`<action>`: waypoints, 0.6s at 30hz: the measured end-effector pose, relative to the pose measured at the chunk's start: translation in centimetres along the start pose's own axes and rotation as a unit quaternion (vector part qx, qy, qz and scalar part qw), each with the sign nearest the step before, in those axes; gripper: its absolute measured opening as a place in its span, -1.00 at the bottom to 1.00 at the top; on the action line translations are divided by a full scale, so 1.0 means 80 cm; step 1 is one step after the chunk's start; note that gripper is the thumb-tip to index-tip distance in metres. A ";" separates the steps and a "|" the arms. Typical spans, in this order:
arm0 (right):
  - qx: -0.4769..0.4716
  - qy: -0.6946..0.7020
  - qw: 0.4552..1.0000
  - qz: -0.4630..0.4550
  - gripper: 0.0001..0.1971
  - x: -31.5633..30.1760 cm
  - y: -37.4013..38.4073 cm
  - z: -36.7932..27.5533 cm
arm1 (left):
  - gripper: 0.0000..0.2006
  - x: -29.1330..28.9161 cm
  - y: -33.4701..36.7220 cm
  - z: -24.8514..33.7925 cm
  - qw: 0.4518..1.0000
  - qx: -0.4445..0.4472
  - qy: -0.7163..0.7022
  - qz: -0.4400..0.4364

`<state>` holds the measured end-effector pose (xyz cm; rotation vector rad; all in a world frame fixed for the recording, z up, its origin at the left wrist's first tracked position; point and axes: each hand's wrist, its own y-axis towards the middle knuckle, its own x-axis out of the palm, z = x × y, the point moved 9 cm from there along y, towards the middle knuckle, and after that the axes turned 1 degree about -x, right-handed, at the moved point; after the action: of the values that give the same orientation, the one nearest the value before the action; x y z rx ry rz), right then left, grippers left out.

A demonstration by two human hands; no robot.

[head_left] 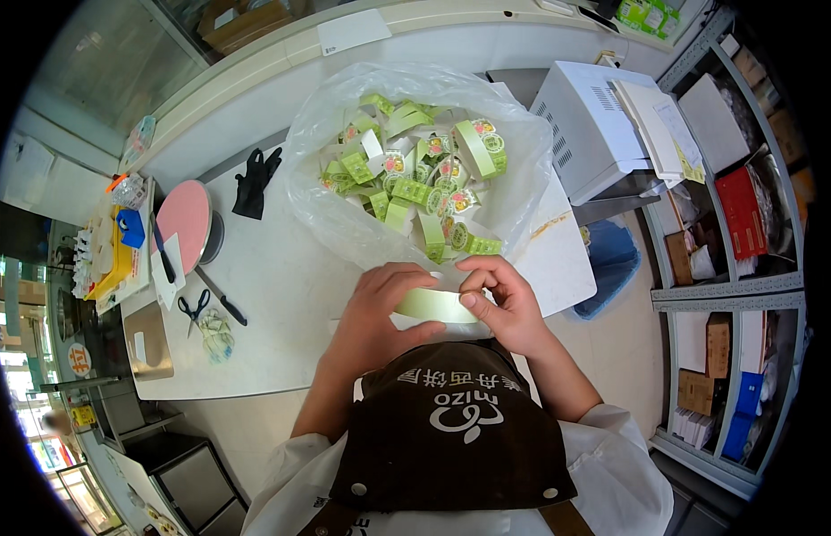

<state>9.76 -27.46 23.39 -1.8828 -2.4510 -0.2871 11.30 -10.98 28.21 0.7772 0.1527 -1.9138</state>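
Between my two hands, just above the table's near edge, is a light green paper strip (431, 305), curved like a band. My left hand (384, 308) grips its left end, thumb below and fingers above. At its right end my right hand (500, 302) pinches the strip between thumb and fingers. Right beyond my hands lies a large clear plastic bag (317, 192), its mouth spread wide. Inside is a heap of green and white printed paper pieces (417, 192), several of them folded or curved. My fingers partly hide the strip's ends.
On the white table (264, 348), left, are black gloves (253, 183), a pink turntable (185, 223), a knife (223, 297), scissors (194, 310) and a crumpled wrapper (217, 338). A white appliance (585, 129) stands right, near a blue bin (608, 268) and metal shelves (733, 295).
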 end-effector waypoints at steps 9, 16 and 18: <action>0.111 0.035 0.988 -0.101 -0.81 0.023 -0.007 0.016 | -0.41 0.004 -0.009 -0.017 0.994 -0.037 -0.074 -0.076; 0.068 -0.037 0.993 -0.091 -0.81 0.025 -0.008 0.007 | -0.22 -0.019 -0.001 -0.015 0.990 -0.020 -0.137 0.037; 0.039 -0.087 0.991 -0.091 -0.79 0.028 -0.006 0.003 | -0.27 -0.011 -0.004 -0.018 0.987 -0.030 -0.155 0.010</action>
<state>8.70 -25.42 23.44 -1.7234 -2.7090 -0.0317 11.91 -9.51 27.56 0.4322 0.0093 -1.9750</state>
